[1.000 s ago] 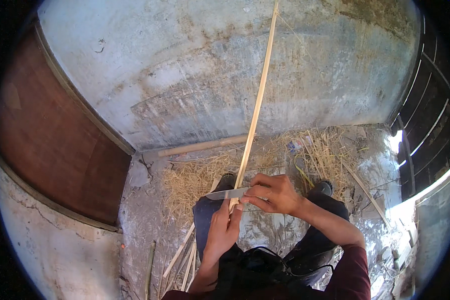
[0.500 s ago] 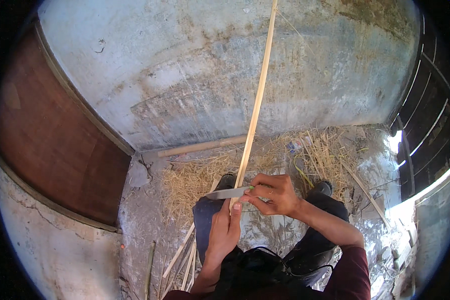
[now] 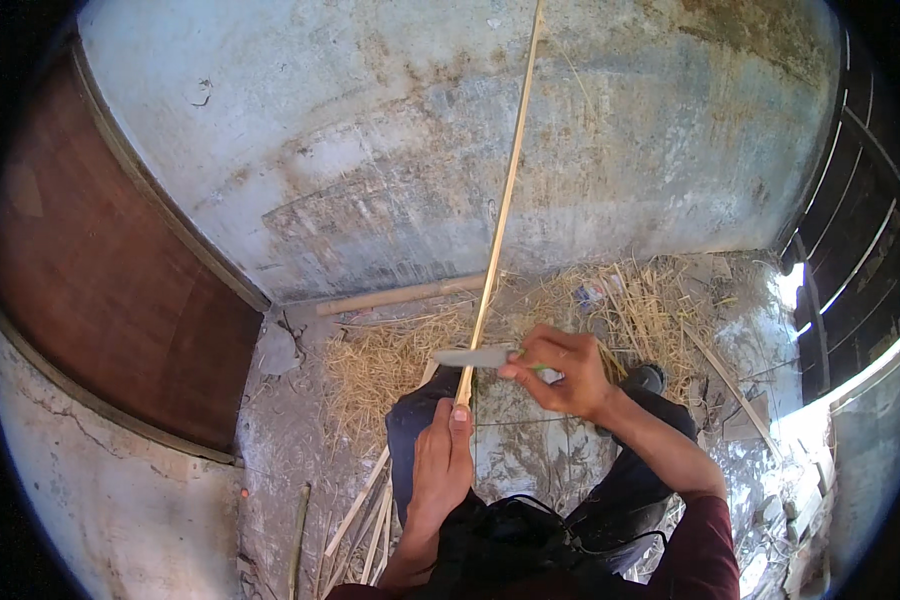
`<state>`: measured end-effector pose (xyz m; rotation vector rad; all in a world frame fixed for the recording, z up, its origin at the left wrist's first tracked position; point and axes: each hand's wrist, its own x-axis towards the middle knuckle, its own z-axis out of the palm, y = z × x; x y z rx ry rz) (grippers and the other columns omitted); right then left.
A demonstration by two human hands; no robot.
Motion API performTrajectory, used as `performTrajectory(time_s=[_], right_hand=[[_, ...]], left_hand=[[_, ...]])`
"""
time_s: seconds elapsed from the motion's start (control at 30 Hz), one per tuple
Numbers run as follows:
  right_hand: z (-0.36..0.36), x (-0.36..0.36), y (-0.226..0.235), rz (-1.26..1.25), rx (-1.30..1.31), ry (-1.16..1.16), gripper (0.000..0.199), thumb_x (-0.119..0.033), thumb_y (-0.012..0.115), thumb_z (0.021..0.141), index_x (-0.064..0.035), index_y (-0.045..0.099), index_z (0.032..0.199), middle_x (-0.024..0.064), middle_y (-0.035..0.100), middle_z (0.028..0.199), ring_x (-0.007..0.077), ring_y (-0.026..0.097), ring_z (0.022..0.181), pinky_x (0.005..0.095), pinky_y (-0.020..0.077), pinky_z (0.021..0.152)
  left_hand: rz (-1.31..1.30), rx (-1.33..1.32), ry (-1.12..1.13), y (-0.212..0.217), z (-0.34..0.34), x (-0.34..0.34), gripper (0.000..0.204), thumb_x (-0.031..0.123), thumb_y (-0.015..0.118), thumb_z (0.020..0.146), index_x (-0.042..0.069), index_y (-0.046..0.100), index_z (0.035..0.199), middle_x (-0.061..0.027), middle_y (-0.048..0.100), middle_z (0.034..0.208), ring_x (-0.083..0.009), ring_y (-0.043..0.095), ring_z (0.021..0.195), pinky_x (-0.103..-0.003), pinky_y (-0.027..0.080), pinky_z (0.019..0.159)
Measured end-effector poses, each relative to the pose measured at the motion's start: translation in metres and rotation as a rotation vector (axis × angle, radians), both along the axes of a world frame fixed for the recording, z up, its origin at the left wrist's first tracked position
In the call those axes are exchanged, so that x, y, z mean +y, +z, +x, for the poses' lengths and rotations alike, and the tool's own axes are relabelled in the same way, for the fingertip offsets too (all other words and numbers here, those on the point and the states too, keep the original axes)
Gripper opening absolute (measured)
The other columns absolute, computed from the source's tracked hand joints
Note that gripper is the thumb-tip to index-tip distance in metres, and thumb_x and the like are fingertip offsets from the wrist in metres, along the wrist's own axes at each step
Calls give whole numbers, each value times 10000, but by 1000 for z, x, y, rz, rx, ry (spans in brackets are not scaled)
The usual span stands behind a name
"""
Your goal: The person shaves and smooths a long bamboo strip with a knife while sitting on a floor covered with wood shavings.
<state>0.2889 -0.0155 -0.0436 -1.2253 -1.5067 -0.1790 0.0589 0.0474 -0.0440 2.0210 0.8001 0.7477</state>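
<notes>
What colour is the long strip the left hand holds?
Pale yellow-tan strip, gripped by the left hand; clearest in the head view.

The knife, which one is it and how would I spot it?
Start at the big grey wall, then drop to the person's two hands above the straw. The knife sticks out sideways from the right hand. It is the only flat grey metal thing, lying across the long pale strip.

Straw litter (image 3: 400, 355), wooden pole (image 3: 400, 297), brown door (image 3: 110, 290), concrete wall (image 3: 370, 150).
</notes>
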Motion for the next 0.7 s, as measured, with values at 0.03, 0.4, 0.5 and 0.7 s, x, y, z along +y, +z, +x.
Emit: performTrajectory(time_s=[0.03,0.4,0.5,0.7], right_hand=[[-4,-1,3,-10,-41,11,193,-129,914,836,-75,730,857,69,689,802,233,682,623,355,506,527],[-9,0,2,-2,-54,59,199,-131,922,818,-93,734,871,62,698,818,217,675,585,340,490,489],[-16,0,-1,15,-105,103,199,-141,918,817,-96,732,874,52,695,825,208,661,571,337,484,483],[-23,0,-2,28,-150,135,220,-170,922,805,-108,720,867,21,686,831,185,634,546,323,460,464]], left_hand=[[0,10,13,0,0,1,353,303,426,1171,0,556,1045,-244,588,749,-502,603,702,-534,421,625],[-90,32,14,2,-3,5,302,291,590,1122,-7,600,1168,-178,617,743,-293,596,602,-432,452,592],[-14,0,25,1,-1,3,304,295,593,1123,-5,613,1168,-121,609,750,-209,557,618,-380,430,578],[-81,-33,-14,-1,-5,4,313,313,569,1142,15,609,1052,-1,559,743,-72,461,617,-298,367,536]])
